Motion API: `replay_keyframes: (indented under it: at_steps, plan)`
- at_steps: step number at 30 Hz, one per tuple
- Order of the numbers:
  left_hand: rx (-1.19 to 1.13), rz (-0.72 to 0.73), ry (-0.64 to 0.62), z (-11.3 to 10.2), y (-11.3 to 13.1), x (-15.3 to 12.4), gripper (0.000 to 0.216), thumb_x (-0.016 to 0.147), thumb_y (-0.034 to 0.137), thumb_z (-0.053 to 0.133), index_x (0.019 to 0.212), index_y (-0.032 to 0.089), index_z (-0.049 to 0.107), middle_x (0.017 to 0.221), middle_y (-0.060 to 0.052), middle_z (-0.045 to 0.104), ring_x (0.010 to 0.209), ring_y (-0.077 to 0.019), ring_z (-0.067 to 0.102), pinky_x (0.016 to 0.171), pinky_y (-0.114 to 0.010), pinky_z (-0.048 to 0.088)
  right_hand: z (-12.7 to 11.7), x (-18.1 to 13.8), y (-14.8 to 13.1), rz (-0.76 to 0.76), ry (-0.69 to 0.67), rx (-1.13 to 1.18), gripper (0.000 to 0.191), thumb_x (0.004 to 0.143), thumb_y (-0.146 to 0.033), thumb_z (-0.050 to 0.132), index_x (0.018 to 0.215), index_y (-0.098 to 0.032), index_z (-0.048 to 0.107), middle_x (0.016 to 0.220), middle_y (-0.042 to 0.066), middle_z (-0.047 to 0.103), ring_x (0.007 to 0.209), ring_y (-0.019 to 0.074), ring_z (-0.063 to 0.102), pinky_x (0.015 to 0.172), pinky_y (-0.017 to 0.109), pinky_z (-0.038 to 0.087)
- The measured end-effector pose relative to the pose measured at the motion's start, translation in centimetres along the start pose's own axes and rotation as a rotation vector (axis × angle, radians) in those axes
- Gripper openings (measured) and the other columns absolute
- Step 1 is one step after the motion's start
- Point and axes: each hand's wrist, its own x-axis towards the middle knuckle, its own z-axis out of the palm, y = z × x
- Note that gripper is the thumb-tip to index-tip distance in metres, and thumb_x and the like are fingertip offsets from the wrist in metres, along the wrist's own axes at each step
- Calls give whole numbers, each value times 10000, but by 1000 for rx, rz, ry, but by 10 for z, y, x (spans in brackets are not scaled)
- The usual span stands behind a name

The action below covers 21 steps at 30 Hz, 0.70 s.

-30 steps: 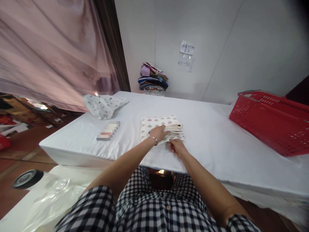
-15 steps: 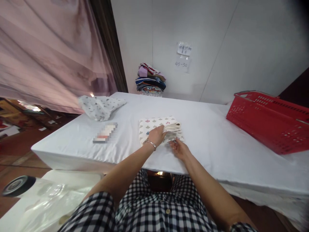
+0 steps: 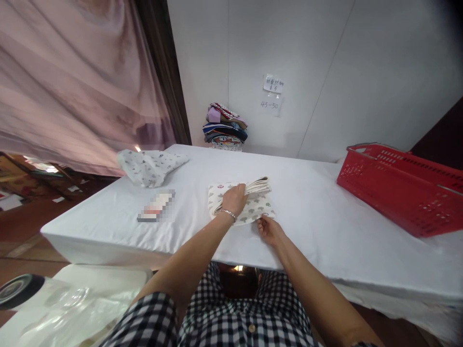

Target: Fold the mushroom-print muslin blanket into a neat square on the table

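A folded white cloth [image 3: 255,208] printed with small grey and coloured motifs lies near the table's front edge. My left hand [image 3: 235,198], a bracelet at its wrist, is closed on the thick stack of folded layers and tilts it up. Beneath those layers the bottom layer shows flat on the table. My right hand [image 3: 268,229] pinches the near right edge of that bottom layer, its fingers curled. The tips of my left fingers are partly hidden by the cloth.
A red plastic basket [image 3: 394,193] stands on the white-covered table [image 3: 307,217] at right. A crumpled printed cloth [image 3: 148,166] and a pixelated flat object [image 3: 156,206] lie at left. A pile of folded fabrics [image 3: 226,126] rests by the wall. Clear plastic [image 3: 68,308] covers a lower surface at left.
My left hand has raised and tilted the folded layers back, uncovering more of the bottom layer. My right fingers have drawn that layer's edge slightly toward me. The view has tipped up a little.
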Motion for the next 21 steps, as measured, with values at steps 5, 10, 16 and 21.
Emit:
replay_keyframes:
  at_steps: [5,10,16,21]
  plan:
    - [25,222,-28,34,18,-28,143,841,164,435,966,164,504,986,-87,569,985,-208,507,826,-332,381,-4,-2,0,7,-33,18,215,862,-147,434,656,-137,496,473,-16,535,355,48,454,329,122,358]
    - [55,281,15,44,18,-38,158,844,136,404,966,142,503,978,-94,567,996,-222,488,813,-352,390,-8,0,2,2,-51,42,185,842,-135,462,664,-133,509,481,-4,550,357,53,460,330,127,367]
    - [60,270,62,34,12,-29,184,856,132,381,999,145,496,1043,-106,549,1021,-223,472,834,-362,382,-13,-5,-1,-14,-53,75,166,854,-161,459,699,-139,513,509,-1,570,382,49,476,344,113,390]
    - [57,318,61,46,13,-37,202,858,122,372,999,166,510,1022,-85,563,1012,-210,483,847,-348,384,-25,-9,-13,-64,-28,74,170,875,-202,440,740,-142,525,548,-10,581,396,38,481,360,101,411]
